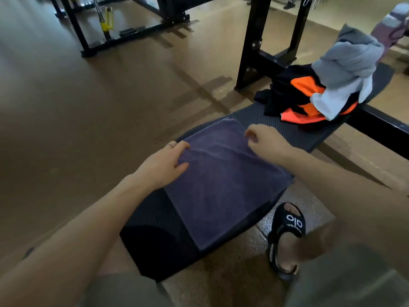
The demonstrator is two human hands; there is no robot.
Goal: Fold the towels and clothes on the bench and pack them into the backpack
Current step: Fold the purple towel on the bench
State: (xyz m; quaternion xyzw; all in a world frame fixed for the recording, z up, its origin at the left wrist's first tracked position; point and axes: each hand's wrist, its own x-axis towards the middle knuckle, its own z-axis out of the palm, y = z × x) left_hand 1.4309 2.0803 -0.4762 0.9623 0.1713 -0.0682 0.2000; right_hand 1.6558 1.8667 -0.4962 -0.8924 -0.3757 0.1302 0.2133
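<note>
folding step: the purple towel (223,180) lies flat on the bench (276,127). left hand (164,165) rests open on its edge; right hand (264,140) pinches the far edge. next, another fold; clothes pile (314,96) waits beyond.

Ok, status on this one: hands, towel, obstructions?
Left hand flat on purple towel. Right hand pinching its far edge. Clothes pile waiting. No backpack visible.
</note>
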